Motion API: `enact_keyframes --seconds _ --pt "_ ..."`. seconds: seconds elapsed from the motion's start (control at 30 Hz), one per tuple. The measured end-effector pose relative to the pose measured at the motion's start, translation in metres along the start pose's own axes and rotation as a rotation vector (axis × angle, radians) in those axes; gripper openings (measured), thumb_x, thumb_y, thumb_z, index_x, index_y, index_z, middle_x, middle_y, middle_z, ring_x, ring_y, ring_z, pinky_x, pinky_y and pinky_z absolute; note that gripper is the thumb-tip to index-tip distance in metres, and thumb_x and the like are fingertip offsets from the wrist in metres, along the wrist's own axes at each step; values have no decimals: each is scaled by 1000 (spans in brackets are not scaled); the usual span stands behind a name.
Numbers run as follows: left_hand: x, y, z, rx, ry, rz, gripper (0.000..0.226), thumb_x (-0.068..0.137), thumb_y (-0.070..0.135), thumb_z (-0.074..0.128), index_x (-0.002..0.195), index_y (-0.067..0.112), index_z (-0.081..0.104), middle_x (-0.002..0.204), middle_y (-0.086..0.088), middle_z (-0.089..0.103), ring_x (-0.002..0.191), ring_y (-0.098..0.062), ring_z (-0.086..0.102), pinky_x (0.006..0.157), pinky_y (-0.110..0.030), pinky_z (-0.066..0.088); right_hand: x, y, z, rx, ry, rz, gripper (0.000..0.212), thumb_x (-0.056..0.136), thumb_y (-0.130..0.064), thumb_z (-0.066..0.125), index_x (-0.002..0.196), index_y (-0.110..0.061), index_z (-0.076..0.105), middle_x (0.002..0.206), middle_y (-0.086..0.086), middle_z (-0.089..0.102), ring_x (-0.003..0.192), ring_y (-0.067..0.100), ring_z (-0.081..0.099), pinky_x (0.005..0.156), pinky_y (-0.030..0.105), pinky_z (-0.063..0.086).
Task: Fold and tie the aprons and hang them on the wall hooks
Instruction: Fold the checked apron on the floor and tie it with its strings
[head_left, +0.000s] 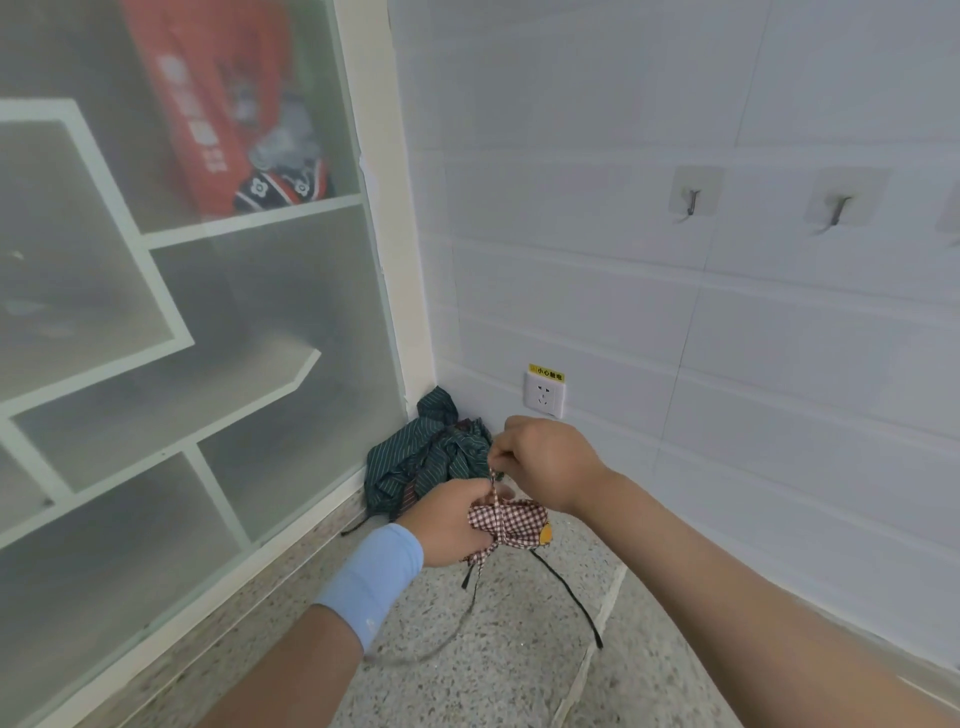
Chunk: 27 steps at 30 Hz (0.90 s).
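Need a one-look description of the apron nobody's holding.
Find the corner where the frosted cabinet door meets the white tiled wall, left of the socket. Crumpled on the speckled surface there lies the striped apron. It is dark green with thin pale lines and untouched, unlike the red checked apron held by the left hand and right hand.

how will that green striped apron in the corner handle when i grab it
Probably floppy: the green striped apron lies crumpled in soft folds. Likely light, since it looks like thin cloth. Its loose strap will probably dangle and may snag.
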<state>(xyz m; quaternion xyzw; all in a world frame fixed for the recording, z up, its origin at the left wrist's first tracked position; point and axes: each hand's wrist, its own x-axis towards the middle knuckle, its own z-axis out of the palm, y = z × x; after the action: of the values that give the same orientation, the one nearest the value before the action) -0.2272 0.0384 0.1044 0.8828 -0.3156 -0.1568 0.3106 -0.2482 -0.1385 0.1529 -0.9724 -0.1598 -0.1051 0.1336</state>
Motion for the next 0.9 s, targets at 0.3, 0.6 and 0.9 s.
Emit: enact_keyframes --seconds 0.3,0.6,0.9 --pt "-4 3 21 -544 189 -194 38 97 38 53 94 4 69 97 -10 73 91 -20 68 91 -42 52 5 2 32 124 116 209 14 87 -28 64 89 -27 78 99 -6 69 98 20 62 81 33 49" --pt "1 1 10 -1023 470 -384 27 100 38 48 103 24 72 107 -2 74 103 -21 68 94 -46 54 -27 -29 72 1466 -99 568 45 89 -22 46 131 -7 52 132 7 60 118 27 53 107 37 39" --pt "-14 -8 -1 -695 332 -241 32 101 37 48 97 18 73 97 0 75 98 -19 69 82 -33 54 -29 15 62 976 -571 423 18 98 -11 55 84 -17 64 53 -10 36 48 10 30 52 25 32"
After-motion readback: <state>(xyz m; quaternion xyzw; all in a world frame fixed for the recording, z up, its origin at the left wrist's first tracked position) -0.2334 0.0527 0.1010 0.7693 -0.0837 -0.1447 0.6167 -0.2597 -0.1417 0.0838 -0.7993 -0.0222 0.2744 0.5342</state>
